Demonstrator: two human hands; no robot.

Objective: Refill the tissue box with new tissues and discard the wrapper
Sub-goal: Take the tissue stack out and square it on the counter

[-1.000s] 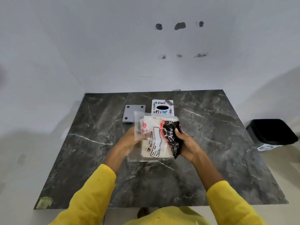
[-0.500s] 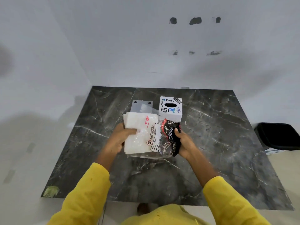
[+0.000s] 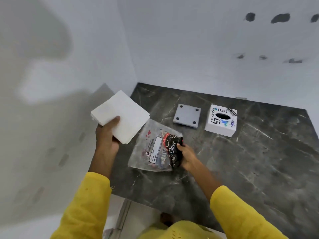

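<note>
The tissue stack (image 3: 120, 116) has come free of the wrapper (image 3: 156, 149), gripped now by the left hand (image 3: 107, 137) off the table's (image 3: 259, 169) edge while the right hand (image 3: 187, 155) pinches the wrapper, so loose sheets could slip before reaching the box (image 3: 221, 120).

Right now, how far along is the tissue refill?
Done: the tissue stack is out of its wrapper, and the grey lid lies on the table beside the white box. In hand: the left hand holds the stack off the table's left edge, and the right hand holds the emptied wrapper. Left: load the box, close it and bin the wrapper.
</note>
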